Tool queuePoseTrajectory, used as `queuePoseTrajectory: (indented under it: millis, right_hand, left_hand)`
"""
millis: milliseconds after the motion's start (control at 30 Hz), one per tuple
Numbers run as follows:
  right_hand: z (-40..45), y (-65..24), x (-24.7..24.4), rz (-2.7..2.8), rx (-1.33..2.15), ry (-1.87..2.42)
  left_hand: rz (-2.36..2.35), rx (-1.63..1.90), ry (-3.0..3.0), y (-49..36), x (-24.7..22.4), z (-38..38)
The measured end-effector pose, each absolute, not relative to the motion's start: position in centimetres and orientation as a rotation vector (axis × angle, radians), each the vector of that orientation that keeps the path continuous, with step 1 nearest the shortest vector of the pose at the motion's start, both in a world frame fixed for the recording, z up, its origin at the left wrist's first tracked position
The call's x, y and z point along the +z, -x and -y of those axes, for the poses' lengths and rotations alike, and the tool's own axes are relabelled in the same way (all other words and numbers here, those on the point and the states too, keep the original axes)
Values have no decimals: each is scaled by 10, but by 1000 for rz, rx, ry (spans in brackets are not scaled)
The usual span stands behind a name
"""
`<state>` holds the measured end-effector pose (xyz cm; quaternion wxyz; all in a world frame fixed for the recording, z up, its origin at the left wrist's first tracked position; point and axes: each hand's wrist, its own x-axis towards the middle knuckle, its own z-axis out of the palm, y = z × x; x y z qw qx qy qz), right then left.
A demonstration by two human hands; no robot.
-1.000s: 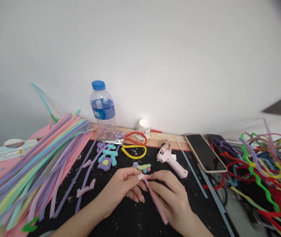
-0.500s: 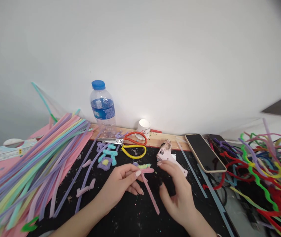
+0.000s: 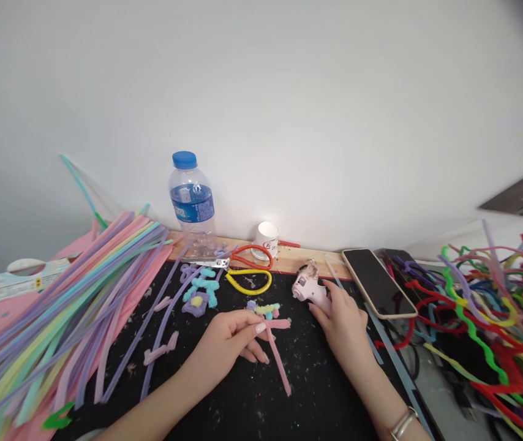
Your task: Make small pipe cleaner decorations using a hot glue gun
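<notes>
Between thumb and fingers, my left hand (image 3: 236,337) pinches a pink pipe cleaner (image 3: 278,361), with one short arm sticking out right and a longer one hanging toward me. Just beyond it lies a small twisted piece in pastel colours (image 3: 266,310). My right hand (image 3: 344,318) is closed around the handle of a pale pink hot glue gun (image 3: 307,288), its nozzle end browned and pointing away. A turquoise and purple pipe-cleaner figure (image 3: 201,291) lies left of centre, near scissors (image 3: 250,282) with red and yellow handles.
Many pastel pipe cleaners (image 3: 82,306) are heaped on the left, beside a water bottle (image 3: 192,202). A white paper cup (image 3: 267,239) stands against the wall. On the right are a phone (image 3: 378,282) and a tangle of bright pipe cleaners (image 3: 495,318).
My right hand has moved right and closed on the glue gun's handle, after being open beside it. My left hand has hardly moved, still holding the pink pipe cleaner.
</notes>
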<state>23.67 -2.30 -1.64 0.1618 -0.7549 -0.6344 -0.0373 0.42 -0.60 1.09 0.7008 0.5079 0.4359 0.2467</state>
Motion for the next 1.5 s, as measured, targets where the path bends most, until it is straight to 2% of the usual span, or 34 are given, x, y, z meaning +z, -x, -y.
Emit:
queuePoseTrajectory:
  millis: [367, 600, 867, 1500]
  right_hand:
    - [26, -229, 7, 1565, 587, 1621]
    - [37, -230, 0, 1470, 1081, 1462]
    - [36, -226, 6, 1608, 1209, 1375]
    - [35, -221, 13, 1752, 1116, 1373]
  left_hand:
    - [-1016, 663, -1207, 0, 7, 4]
    - [-1047, 727, -1162, 3, 5, -1]
    - [-1085, 763, -1141, 4, 6, -4]
    - [-1083, 744, -1170, 4, 4, -3]
